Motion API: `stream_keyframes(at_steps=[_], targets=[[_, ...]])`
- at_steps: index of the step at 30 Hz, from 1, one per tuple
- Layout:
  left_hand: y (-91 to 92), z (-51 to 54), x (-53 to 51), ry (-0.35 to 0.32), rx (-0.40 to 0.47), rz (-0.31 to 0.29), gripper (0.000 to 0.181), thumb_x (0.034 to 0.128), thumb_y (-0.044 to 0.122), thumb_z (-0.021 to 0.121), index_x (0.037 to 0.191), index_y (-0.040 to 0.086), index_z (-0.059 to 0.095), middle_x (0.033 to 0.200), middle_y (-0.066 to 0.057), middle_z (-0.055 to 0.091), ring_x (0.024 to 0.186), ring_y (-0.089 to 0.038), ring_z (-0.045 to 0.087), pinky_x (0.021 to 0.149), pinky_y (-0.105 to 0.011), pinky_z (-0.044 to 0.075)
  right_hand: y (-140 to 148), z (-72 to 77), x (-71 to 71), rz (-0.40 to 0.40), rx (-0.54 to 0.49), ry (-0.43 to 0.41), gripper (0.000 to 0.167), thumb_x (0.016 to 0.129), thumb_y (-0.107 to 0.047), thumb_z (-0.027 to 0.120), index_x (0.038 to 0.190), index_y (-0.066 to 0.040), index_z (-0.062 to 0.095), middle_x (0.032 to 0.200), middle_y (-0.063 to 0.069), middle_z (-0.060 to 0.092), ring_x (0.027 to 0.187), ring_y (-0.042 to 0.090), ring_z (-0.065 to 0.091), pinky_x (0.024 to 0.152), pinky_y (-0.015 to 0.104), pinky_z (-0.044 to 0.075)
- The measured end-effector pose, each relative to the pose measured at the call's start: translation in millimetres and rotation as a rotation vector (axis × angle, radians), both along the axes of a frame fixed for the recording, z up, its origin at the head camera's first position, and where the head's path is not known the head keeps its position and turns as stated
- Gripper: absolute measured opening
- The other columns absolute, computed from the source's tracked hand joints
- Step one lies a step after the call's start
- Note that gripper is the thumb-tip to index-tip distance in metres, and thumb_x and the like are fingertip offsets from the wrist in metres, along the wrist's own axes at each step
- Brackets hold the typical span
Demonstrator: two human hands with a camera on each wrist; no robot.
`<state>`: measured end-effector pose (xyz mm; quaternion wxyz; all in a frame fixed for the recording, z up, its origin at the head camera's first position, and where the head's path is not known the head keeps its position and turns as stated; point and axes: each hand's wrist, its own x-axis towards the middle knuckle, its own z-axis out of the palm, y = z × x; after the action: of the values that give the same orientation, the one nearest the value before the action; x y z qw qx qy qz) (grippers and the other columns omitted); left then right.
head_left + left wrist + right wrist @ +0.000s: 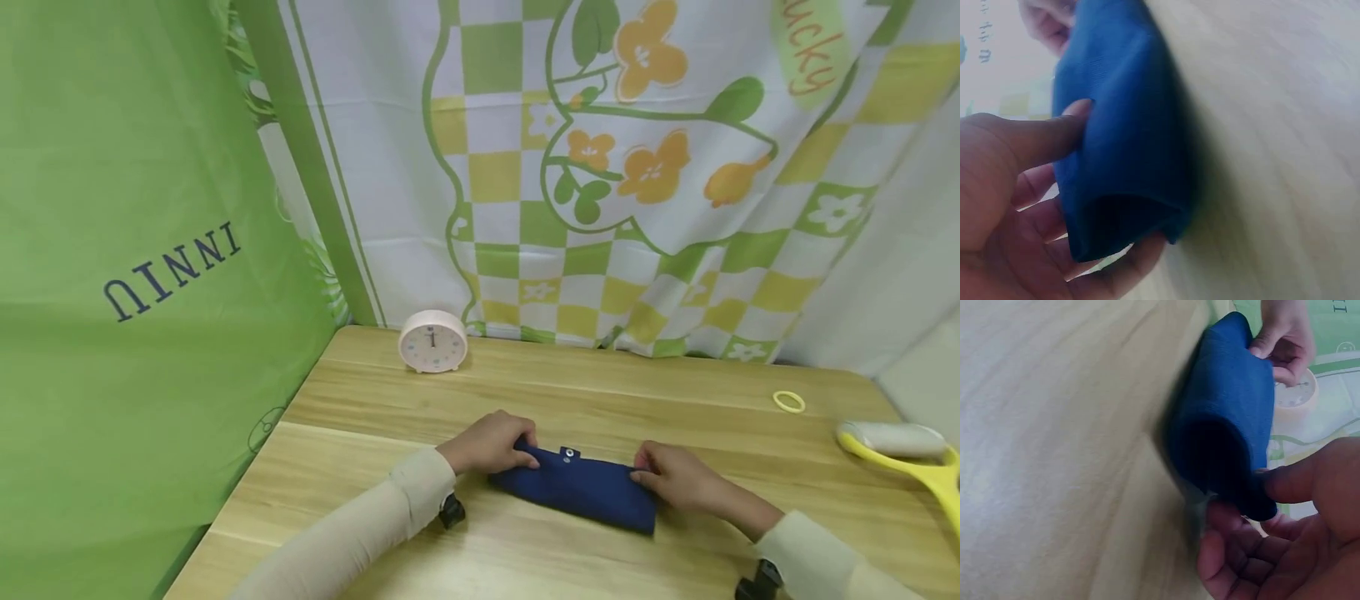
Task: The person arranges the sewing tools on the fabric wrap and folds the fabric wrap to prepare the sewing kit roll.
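Note:
A folded navy blue cloth (573,492) lies lengthwise across the wooden table, with a small snap tab (570,454) sticking out at the middle of its far edge. My left hand (491,443) pinches its left far corner between thumb and fingers. At the opposite end, my right hand (678,475) pinches the right far corner. Seen from the left wrist, the cloth (1125,125) bulges over a hollow fold at its end, with fingers beneath it. The right wrist view shows the cloth's (1225,381) other end as a rounded, dark opening.
A round pink clock (432,342) stands at the table's back left. Toward the right are a yellow ring (789,402) and a lint roller (896,439) with a yellow handle. A patterned curtain (600,283) hangs behind, and green fabric (150,375) hangs along the left side.

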<state>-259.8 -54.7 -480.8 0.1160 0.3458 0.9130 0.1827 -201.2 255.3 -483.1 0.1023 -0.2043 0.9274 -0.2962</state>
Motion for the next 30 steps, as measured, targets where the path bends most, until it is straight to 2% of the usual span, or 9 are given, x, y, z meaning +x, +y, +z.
stream_keyframes(at_steps=[3, 6, 11, 13, 15, 19, 21, 25, 30], targets=[[1.6, 0.1, -2.8, -0.027, 0.009, -0.007, 0.014, 0.0895, 0.034, 0.076, 0.097, 0.022, 0.073, 0.093, 0.011, 0.073, 0.081, 0.000, 0.061, 0.079, -0.019, 0.050, 5.4, -2.5, 0.8, -0.003, -0.044, -0.047, 0.015, 0.095, -0.017, 0.067, 0.090, -0.007, 0.057, 0.068, -0.006, 0.051, 0.056, 0.000, 0.043, 0.052, 0.022, 0.039], [1.9, -1.8, -4.7, -0.030, -0.005, -0.038, 0.019, 0.0917, 0.033, 0.074, 0.107, 0.021, 0.076, 0.104, 0.009, 0.075, 0.095, -0.003, 0.066, 0.089, -0.021, 0.052, 7.0, -2.7, 2.0, 0.005, -0.004, -0.024, 0.017, 0.093, -0.020, 0.071, 0.085, -0.010, 0.058, 0.067, -0.007, 0.052, 0.057, -0.001, 0.043, 0.052, 0.021, 0.039], [1.0, -1.0, -1.7, 0.031, -0.063, -0.116, 0.036, 0.0956, 0.032, 0.069, 0.128, 0.016, 0.069, 0.121, 0.002, 0.070, 0.114, -0.012, 0.064, 0.102, -0.025, 0.049, -3.2, 11.6, -0.3, 0.037, 0.160, 0.136, 0.019, 0.089, -0.027, 0.075, 0.077, -0.018, 0.063, 0.068, -0.010, 0.054, 0.060, 0.000, 0.044, 0.055, 0.023, 0.038], [2.0, 0.0, 1.6, 0.069, -0.076, -0.141, 0.042, 0.0963, 0.036, 0.067, 0.133, 0.016, 0.065, 0.126, 0.001, 0.067, 0.118, -0.014, 0.062, 0.105, -0.027, 0.048, -13.7, 19.8, -5.9, 0.031, 0.173, 0.189, 0.015, 0.090, -0.024, 0.073, 0.080, -0.017, 0.067, 0.072, -0.008, 0.059, 0.064, 0.003, 0.050, 0.057, 0.025, 0.043], [4.1, -0.5, 5.1, 0.118, -0.074, -0.162, 0.046, 0.0959, 0.041, 0.066, 0.134, 0.016, 0.064, 0.128, 0.001, 0.066, 0.120, -0.015, 0.061, 0.106, -0.028, 0.047, -27.6, 25.4, -14.6, 0.030, 0.163, 0.198, 0.010, 0.093, -0.021, 0.070, 0.088, -0.012, 0.071, 0.079, -0.004, 0.065, 0.069, 0.008, 0.057, 0.061, 0.029, 0.048], [9.2, -5.6, 11.6, 0.183, -0.038, -0.157, 0.044, 0.0945, 0.049, 0.065, 0.126, 0.019, 0.070, 0.121, 0.004, 0.068, 0.113, -0.011, 0.063, 0.102, -0.026, 0.049, -56.5, 26.5, -34.4, 0.058, 0.152, 0.085, 0.018, 0.096, -0.016, 0.065, 0.104, -0.001, 0.071, 0.090, 0.006, 0.072, 0.079, 0.017, 0.066, 0.069, 0.036, 0.054], [11.9, -9.1, 13.4, 0.184, -0.009, -0.149, 0.042, 0.0939, 0.050, 0.066, 0.122, 0.019, 0.072, 0.117, 0.005, 0.069, 0.110, -0.009, 0.063, 0.100, -0.024, 0.049, -68.0, 23.5, -42.8, 0.071, 0.153, 0.009, 0.017, 0.095, -0.015, 0.065, 0.099, 0.000, 0.073, 0.085, 0.007, 0.073, 0.073, 0.017, 0.066, 0.066, 0.034, 0.054], [16.0, -13.8, 13.9, 0.164, 0.044, -0.136, 0.040, 0.0925, 0.049, 0.068, 0.118, 0.018, 0.074, 0.112, 0.006, 0.071, 0.106, -0.008, 0.062, 0.098, -0.022, 0.049, -83.4, 20.5, -52.5, 0.043, 0.105, -0.124, 0.012, 0.090, -0.011, 0.071, 0.083, -0.002, 0.075, 0.068, 0.002, 0.068, 0.057, 0.010, 0.058, 0.055, 0.025, 0.047], [19.5, -16.6, 12.3, 0.150, 0.078, -0.141, 0.036, 0.0916, 0.049, 0.069, 0.111, 0.019, 0.077, 0.106, 0.008, 0.073, 0.102, -0.007, 0.062, 0.094, -0.021, 0.048, -86.7, 19.0, -53.7, -0.008, 0.040, -0.232, 0.007, 0.085, -0.006, 0.074, 0.081, -0.001, 0.075, 0.065, -0.003, 0.064, 0.057, 0.008, 0.054, 0.053, 0.020, 0.043]])
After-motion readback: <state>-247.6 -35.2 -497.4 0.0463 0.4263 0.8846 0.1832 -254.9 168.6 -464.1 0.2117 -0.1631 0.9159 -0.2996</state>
